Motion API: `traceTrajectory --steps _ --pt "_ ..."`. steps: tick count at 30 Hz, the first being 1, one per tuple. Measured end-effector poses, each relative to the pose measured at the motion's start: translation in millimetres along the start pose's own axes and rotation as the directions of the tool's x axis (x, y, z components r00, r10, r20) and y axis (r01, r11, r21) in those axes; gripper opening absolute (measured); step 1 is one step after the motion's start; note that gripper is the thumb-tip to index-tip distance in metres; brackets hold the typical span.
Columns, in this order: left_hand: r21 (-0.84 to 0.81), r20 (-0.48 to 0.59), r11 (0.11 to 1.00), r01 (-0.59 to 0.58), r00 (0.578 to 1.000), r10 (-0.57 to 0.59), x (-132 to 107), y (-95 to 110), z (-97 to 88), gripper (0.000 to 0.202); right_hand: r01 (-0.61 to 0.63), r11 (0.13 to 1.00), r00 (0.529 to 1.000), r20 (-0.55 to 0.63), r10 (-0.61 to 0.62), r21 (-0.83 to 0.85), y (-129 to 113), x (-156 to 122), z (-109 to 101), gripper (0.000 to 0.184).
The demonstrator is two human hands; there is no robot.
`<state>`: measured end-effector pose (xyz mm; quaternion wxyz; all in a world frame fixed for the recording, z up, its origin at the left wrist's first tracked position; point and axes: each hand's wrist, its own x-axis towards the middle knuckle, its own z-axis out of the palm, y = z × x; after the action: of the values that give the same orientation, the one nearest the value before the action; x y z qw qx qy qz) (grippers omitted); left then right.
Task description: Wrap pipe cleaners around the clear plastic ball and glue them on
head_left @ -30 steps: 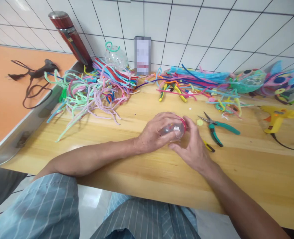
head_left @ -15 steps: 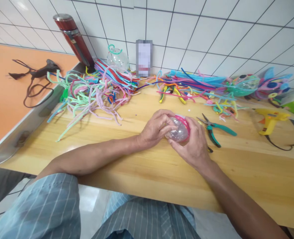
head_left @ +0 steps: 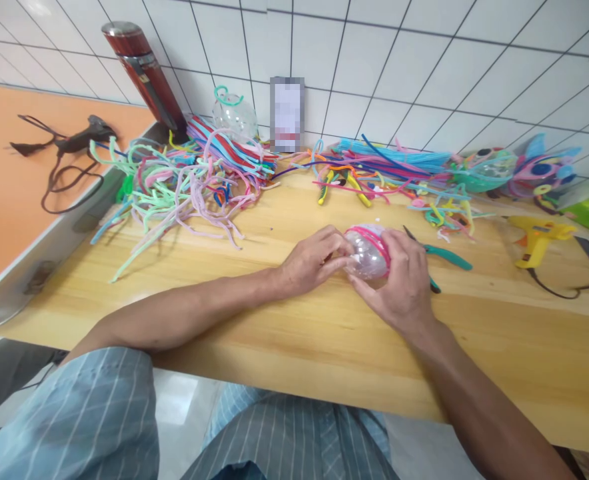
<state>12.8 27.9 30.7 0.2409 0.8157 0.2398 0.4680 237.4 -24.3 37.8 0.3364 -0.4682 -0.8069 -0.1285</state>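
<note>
A clear plastic ball [head_left: 367, 257] with a pink pipe cleaner [head_left: 382, 243] wrapped around it is above the wooden table. My right hand [head_left: 404, 277] is closed around the ball's right side, thumb below and fingers over the top. At the ball's left side, my left hand [head_left: 317, 259] has its thumb and fingertips pinched together near a small whitish bit. Whether that bit is between the fingertips is hard to make out. Partly behind my right hand lie green-handled pliers [head_left: 447, 256].
Loose pipe cleaners [head_left: 189, 193] heap at left, with more bundles [head_left: 394, 157] along the tiled wall. A second clear ball [head_left: 234, 119], a red flask [head_left: 144, 77] and a phone [head_left: 287, 113] stand behind. Yellow-handled pliers [head_left: 358, 190] lie mid-table; a yellow glue gun [head_left: 537, 237] is at right.
Both hands and the ball have shifted slightly to the right. My left fingertips have drawn back from over the ball to its left edge. My right hand now covers more of the green-handled pliers.
</note>
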Motion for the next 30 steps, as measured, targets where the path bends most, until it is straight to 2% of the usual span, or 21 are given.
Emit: traceTrajectory --steps 5,10,12,14,16,18,22,28,30 --pt "0.054 0.089 0.998 0.046 0.995 -0.051 1 -3 -1.6 0.029 0.01 1.0 0.999 0.032 -0.01 -0.001 0 -1 2 0.095" --pt "0.067 0.214 0.994 0.084 0.972 -0.097 -6 9 4.0 0.036 -0.052 0.998 0.999 -0.008 0.052 0.022 9 1 -3 0.097" --pt "0.029 0.163 0.995 0.093 0.982 -0.097 -6 13 3.2 0.038 -0.057 0.997 0.997 -0.055 0.06 0.057 11 2 -7 0.101" --pt "-0.014 0.048 0.991 0.134 0.99 -0.133 -4 15 0.9 0.039 -0.03 0.995 0.996 -0.083 0.038 0.092 12 2 -9 0.104" --pt "-0.064 -0.043 0.982 0.179 0.982 -0.182 -2 15 -0.8 0.037 -0.001 0.995 0.998 -0.068 0.008 0.102 10 1 -9 0.105" --pt "-0.094 -0.088 0.98 0.176 0.979 -0.185 0 13 -0.9 0.037 0.021 0.996 0.999 -0.045 -0.017 0.09 7 1 -8 0.105" --pt "-0.054 -0.095 0.996 0.075 0.992 -0.08 -1 10 1.8 0.029 0.062 0.996 0.997 -0.048 -0.059 0.059 7 1 -3 0.106" --pt "-0.036 0.0 0.998 0.044 0.999 -0.045 -4 11 -1.5 0.024 0.084 0.994 0.996 -0.021 -0.082 0.065 11 1 0 0.101" --pt "-0.038 -0.029 0.999 0.007 1.0 -0.008 -3 9 -4.6 0.022 0.101 0.99 0.995 -0.015 -0.1 0.103 10 1 1 0.101"
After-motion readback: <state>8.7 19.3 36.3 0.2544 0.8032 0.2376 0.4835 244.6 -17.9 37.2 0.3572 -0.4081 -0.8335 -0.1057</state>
